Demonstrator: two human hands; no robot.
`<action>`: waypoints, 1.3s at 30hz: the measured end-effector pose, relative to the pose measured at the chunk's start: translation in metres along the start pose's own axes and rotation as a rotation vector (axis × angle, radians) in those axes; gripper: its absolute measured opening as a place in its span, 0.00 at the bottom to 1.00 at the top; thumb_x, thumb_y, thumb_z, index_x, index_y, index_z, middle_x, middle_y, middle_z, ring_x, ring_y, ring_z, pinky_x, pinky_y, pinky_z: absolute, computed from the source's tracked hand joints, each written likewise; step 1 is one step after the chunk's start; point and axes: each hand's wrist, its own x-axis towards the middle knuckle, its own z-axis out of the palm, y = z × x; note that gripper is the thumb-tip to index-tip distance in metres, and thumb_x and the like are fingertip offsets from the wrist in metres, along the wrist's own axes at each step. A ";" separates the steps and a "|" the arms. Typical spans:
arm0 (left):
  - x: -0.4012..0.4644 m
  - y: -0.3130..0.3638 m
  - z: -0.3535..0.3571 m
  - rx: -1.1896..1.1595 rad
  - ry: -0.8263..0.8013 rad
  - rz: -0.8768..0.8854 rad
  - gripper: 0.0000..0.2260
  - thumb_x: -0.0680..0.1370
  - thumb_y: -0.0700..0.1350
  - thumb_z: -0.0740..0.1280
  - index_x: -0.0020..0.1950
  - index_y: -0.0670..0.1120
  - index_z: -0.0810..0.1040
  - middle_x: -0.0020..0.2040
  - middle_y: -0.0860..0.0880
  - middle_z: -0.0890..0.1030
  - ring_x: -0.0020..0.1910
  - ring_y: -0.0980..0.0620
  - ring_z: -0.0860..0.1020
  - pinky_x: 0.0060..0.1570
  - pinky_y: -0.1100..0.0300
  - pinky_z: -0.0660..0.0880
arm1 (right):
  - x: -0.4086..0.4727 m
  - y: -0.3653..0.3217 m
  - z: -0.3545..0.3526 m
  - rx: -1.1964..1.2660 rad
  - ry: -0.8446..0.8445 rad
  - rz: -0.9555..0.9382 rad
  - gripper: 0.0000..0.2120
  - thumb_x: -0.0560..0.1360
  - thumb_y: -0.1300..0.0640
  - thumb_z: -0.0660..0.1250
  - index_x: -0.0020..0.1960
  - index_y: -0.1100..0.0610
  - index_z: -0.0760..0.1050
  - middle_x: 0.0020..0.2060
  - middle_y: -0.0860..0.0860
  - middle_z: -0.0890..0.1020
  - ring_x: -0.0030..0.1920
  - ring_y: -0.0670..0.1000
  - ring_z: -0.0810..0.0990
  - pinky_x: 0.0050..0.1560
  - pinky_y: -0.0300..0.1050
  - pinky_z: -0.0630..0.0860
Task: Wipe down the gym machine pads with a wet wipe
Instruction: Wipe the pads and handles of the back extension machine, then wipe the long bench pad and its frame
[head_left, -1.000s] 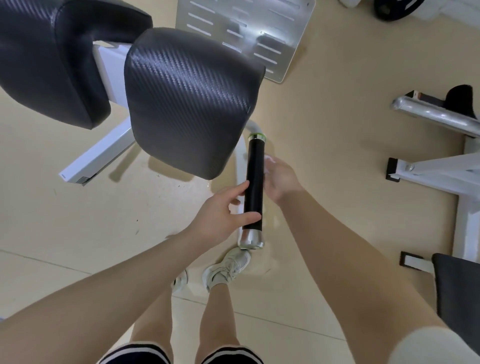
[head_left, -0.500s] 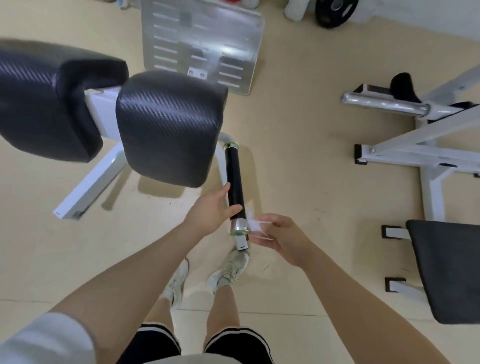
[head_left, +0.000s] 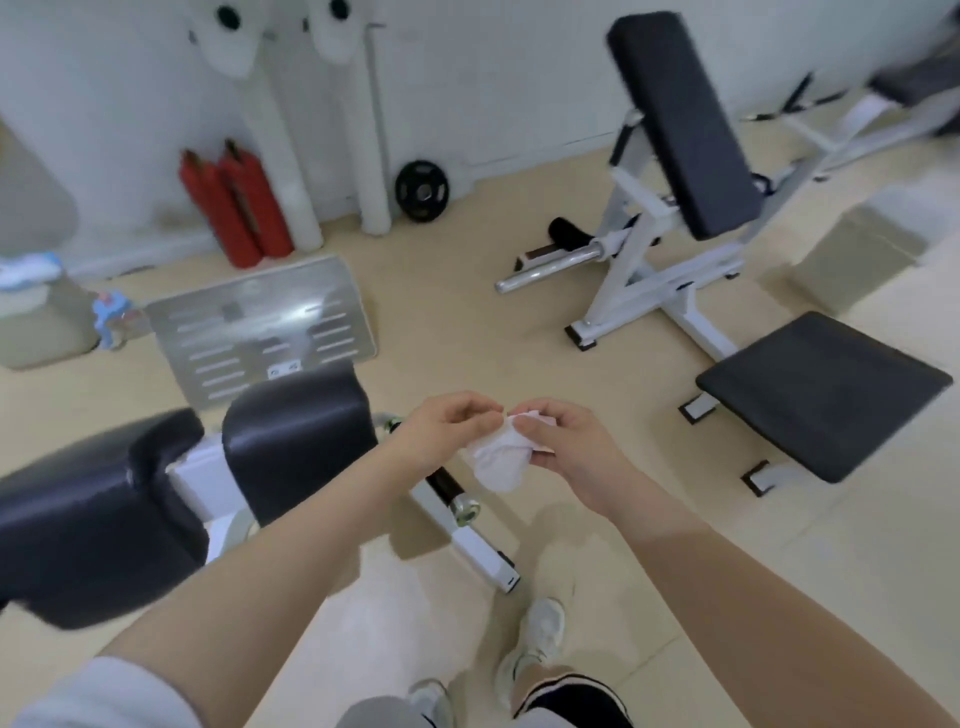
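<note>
Both hands meet in mid-air above the floor (head_left: 467, 322), pinching a crumpled white wipe (head_left: 500, 461) between them. The left hand (head_left: 441, 431) grips its upper left edge with fingertips closed; the right hand (head_left: 566, 441) clamps its right side. Below and to the left sit two black pads (head_left: 298, 431) beside a black handle (head_left: 448, 486).

Four black pads: two near left (head_left: 296, 436), two right (head_left: 680, 119). Two red cylinders (head_left: 234, 202), one weight plate (head_left: 422, 191), one wipe (head_left: 501, 460).
</note>
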 end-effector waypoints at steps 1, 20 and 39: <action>0.003 0.006 0.005 0.012 -0.038 0.008 0.06 0.76 0.42 0.67 0.52 0.45 0.79 0.46 0.47 0.80 0.44 0.53 0.77 0.51 0.61 0.73 | -0.006 -0.006 -0.007 0.019 0.031 -0.023 0.05 0.76 0.65 0.64 0.45 0.58 0.77 0.40 0.52 0.80 0.41 0.49 0.79 0.40 0.38 0.78; 0.221 0.138 0.197 -0.034 -0.162 0.053 0.04 0.77 0.42 0.65 0.43 0.45 0.76 0.37 0.52 0.77 0.39 0.55 0.74 0.47 0.61 0.74 | 0.042 -0.084 -0.287 -0.709 0.270 -0.310 0.20 0.70 0.54 0.73 0.59 0.49 0.70 0.62 0.44 0.69 0.58 0.44 0.70 0.57 0.33 0.65; 0.548 0.254 0.267 -0.112 -0.156 -0.032 0.12 0.80 0.50 0.59 0.42 0.46 0.76 0.40 0.50 0.80 0.42 0.53 0.77 0.45 0.62 0.73 | 0.284 -0.203 -0.527 -0.798 0.341 -0.216 0.06 0.77 0.61 0.60 0.48 0.55 0.75 0.43 0.48 0.77 0.44 0.49 0.75 0.47 0.40 0.72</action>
